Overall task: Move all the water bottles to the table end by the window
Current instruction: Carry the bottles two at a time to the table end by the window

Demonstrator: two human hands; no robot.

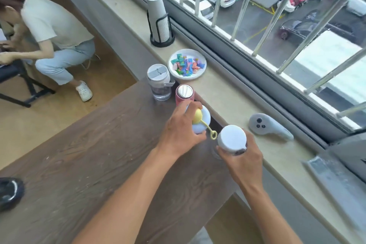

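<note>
Wooden table (83, 156) carries four water bottles at its window end: a clear bottle (159, 82) with a grey-and-white lid, a pink bottle (184, 94) with a silver cap, a pale blue bottle (202, 122) with a yellow loop, and a white-capped bottle (232, 138). Two hands work here. The left hand (179, 132) curls its fingers around the pale blue bottle's top. The right hand (244, 162) wraps the white-capped bottle from below its cap, fingers closed on its body. One plate of sweets (187, 64) sits on the sill.
</note>
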